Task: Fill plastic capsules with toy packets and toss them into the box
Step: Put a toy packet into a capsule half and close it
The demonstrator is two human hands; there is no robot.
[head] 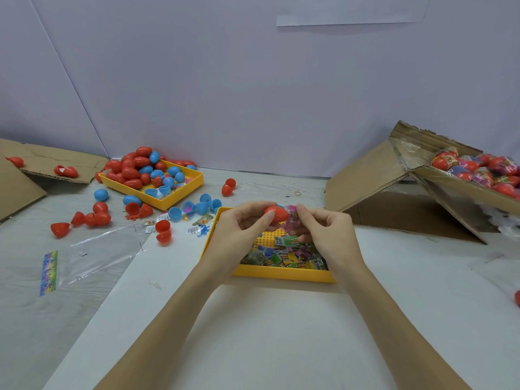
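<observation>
Nothing here is sharp enough for me to read. The small packets in the yellow tray under my hands carry printed labels in green, yellow and black, but the lettering is only a blur. The colourful strip on the clear bag is illegible too.

Left hand pinches a red capsule (over the yellow tray); right hand holds a pink packet.
</observation>
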